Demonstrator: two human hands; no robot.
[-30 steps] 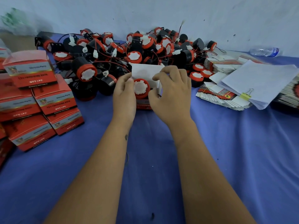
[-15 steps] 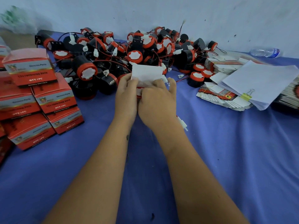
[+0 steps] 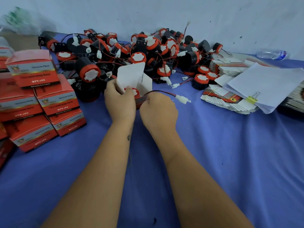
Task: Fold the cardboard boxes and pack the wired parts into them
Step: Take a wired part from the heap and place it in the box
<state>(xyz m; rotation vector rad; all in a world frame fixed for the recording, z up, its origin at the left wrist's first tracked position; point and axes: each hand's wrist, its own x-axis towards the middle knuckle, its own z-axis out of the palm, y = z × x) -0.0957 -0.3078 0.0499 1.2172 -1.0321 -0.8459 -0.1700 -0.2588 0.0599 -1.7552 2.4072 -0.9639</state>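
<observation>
Small red cardboard box (image 3: pixel 141 100) with white inner flaps raised stands on the blue-covered tabletop (image 3: pixel 230 153), centre, just in front of the heap of black-and-red wired parts (image 3: pixel 131 51). One black-and-red wired part (image 3: pixel 134 92) sits inside the box. Left hand (image 3: pixel 120 102): grip curled round the box's left wall and flap. Right hand (image 3: pixel 158 111): fingers curled at the box's right edge, pinching the red-black wire (image 3: pixel 162 92); its white plug connector (image 3: pixel 182 99) hangs out to the right, above the cloth. Stack of closed red printed boxes (image 3: pixel 41 99) at left. Pile of flat unfolded cartons (image 3: pixel 227 99) at right, under white clipped papers (image 3: pixel 266 86)
</observation>
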